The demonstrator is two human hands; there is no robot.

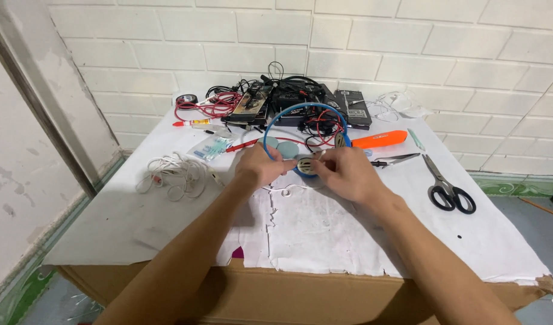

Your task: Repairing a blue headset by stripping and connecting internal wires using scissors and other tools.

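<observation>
Fingers: our left hand (259, 167) had its fingers (280, 166) pinched shut on the blue headband of the headphones (306, 135), low on its left side. Our right hand (342, 173) had its fingers (322, 164) closed narrowly on the round earcup (305, 165), thumb and forefinger at its rim.

Headphones: they were held just above the white-papered counter (324, 232), at its middle, the band arching upright away from us, with red and black wires (322, 123) hanging inside the arch.

Handling: we judged the headphones light, the thin band springy rather than stiff, and the opened earcup and its fine wires fragile. The band near the cup seemed the safest hold, with the cup itself taken by its rim, not its face or wires.

Close by: two pale blue round pads (280, 146) lay just behind our left hand, and a thin white wire (283, 191) trailed on the paper below our fingers.

Right side: an orange tool (380, 139), small pliers (395, 160) and black-handled scissors (448, 189) lay apart from our hand.

Left side: a tangle of white cable (175, 174), a small plastic packet (211, 146) and a red cable (199, 108).

Back: black boxes (353, 108) and dark cables against the white brick wall (409, 48).
</observation>
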